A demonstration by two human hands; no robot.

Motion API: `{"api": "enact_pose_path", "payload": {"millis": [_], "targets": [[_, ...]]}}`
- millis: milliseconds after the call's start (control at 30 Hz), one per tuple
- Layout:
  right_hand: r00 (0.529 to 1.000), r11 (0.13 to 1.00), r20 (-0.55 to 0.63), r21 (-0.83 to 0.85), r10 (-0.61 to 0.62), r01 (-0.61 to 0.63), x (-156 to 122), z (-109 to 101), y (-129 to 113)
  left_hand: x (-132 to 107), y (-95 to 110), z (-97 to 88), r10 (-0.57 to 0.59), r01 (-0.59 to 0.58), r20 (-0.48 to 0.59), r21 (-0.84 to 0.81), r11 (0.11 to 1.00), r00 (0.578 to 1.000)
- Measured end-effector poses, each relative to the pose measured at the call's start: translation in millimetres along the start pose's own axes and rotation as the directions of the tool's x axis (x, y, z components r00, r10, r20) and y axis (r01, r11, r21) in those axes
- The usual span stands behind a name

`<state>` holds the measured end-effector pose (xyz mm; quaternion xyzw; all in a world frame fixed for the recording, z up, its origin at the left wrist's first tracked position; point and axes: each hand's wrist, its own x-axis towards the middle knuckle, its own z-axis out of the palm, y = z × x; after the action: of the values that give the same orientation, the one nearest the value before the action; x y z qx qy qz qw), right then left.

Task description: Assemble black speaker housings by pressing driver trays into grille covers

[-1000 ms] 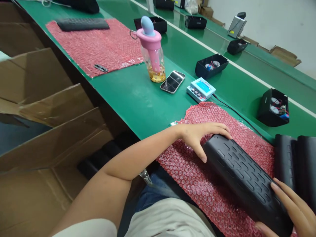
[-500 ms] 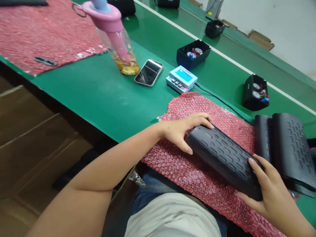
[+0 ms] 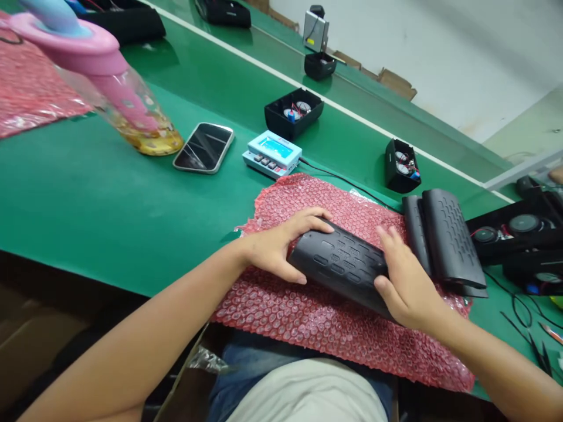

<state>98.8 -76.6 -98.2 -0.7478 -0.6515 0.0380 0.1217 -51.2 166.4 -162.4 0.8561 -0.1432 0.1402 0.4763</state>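
A black speaker shell [image 3: 345, 258] with a pattern of raised slots lies on red bubble wrap [image 3: 316, 322] in front of me. My left hand [image 3: 285, 243] grips its left end, thumb on the near side and fingers over the far edge. Across the shell's right end lies my right hand [image 3: 407, 278], its fingers stretched out and lifted, thumb on the near part of the top. The underside of the shell is hidden. Two similar black shells [image 3: 451, 240] rest at the right edge of the wrap.
Behind the wrap are a blue tester [image 3: 272, 153] with a cable, a phone [image 3: 204, 147] and a pink-lidded bottle [image 3: 132, 111]. Open speaker boxes [image 3: 294, 111] with wiring stand along the green bench [image 3: 211, 228]. More speaker parts [image 3: 519, 228] and tweezers [image 3: 534, 349] are at the right.
The view has swung to the right. My right hand has shifted from gripping the shell's right end to lying over its top with lifted fingers. My left hand keeps its hold.
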Motion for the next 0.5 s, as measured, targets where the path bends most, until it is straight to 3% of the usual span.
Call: {"api": "enact_pose_path", "payload": {"millis": [100,167,267,400,500], "targets": [[0.992,0.992,-0.009,-0.025,-0.124,0.124,4,1,4,-1,0,2.0,-0.013,0.013,-0.023,-0.022,1.0,1.0],[0.993,0.996,0.081,0.005,-0.09,0.09,18,-11,17,-2,-1,2.8,-0.033,0.032,-0.042,-0.033,0.999,0.999],[0.967,0.98,0.205,-0.156,0.151,-0.12,62,-37,52,-3,-1,2.9,-0.091,0.089,-0.038,-0.05,0.995,0.995],[0.898,0.864,0.029,-0.287,0.439,-0.413,139,-60,113,-8,-7,5.1,-0.138,0.135,-0.012,-0.11,0.985,0.99],[0.826,0.797,-0.019,-0.252,0.564,-0.55,180,-60,140,-14,-15,9.8,-0.189,0.179,-0.023,-0.236,0.955,0.982]]}}
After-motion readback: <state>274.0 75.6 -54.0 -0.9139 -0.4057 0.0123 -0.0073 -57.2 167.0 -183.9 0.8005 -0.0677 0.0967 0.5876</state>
